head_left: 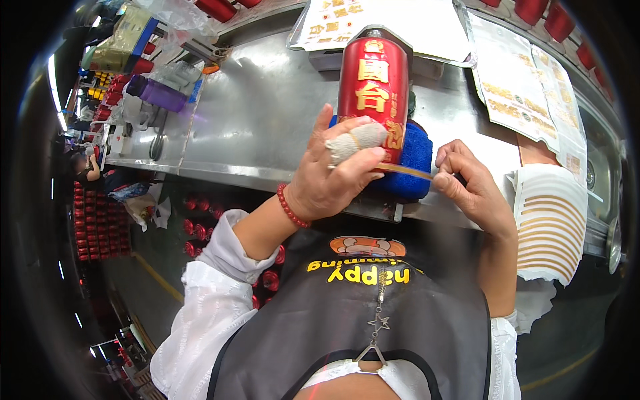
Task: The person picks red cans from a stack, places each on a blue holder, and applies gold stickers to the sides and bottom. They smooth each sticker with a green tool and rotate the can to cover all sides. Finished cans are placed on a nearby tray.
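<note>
A glossy red bottle [373,73] with gold lettering lies on a blue towel-covered rest [417,150], its neck pointing away from me. My left hand [333,170] grips the bottle near its base. A whitish wrap [357,143] covers one of its fingers, and a red bead bracelet circles the wrist. From the bottle's base a narrow gold strip [408,171] stretches across to my right hand [470,183]. Thumb and fingers of that hand pinch the strip's free end. How far the strip touches the bottle is hidden by my left fingers.
Right of me hangs a white sheet of curved gold strips [550,223], with gold decal sheets [513,87] beyond it. Another decal sheet [437,27] lies behind the bottle on the metal table [260,100]. A purple bottle [160,93] is at far left; stacked red bottles [100,223] stand below.
</note>
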